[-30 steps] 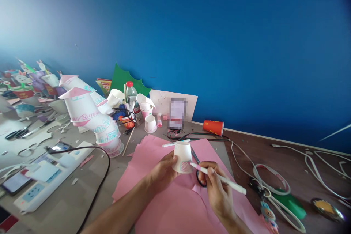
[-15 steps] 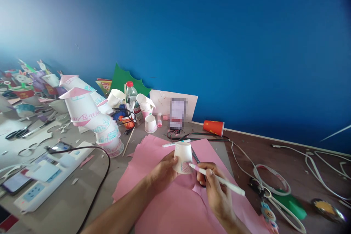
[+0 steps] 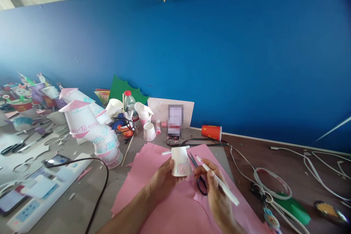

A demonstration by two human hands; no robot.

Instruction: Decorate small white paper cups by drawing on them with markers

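An upside-down white paper cup (image 3: pixel 180 156), with pink hatching drawn low on its side, is gripped by my left hand (image 3: pixel 162 175). My right hand (image 3: pixel 215 184) holds a white marker (image 3: pixel 221 182) whose pink tip points up and left, a little apart from the cup. Under the hands lie pink paper sheets (image 3: pixel 164 208). Scissors (image 3: pixel 202 184) with dark handles rest on the paper, partly hidden by the right hand. Behind the cup lies another white marker (image 3: pixel 168 152).
Left stand decorated stacked paper cups (image 3: pixel 82 117) and a white power strip (image 3: pixel 52 186) with a dark cable. Farther back are a red-capped bottle (image 3: pixel 128 98), a small cup (image 3: pixel 149 131) and a phone (image 3: pixel 175 119). An orange cup (image 3: pixel 211 132) lies sideways; white cables (image 3: pixel 271 186) cover the right.
The marker tip has come off the cup, and my right hand has dropped back slightly. The hatched side of the cup shows more fully. The camera view has tilted up.
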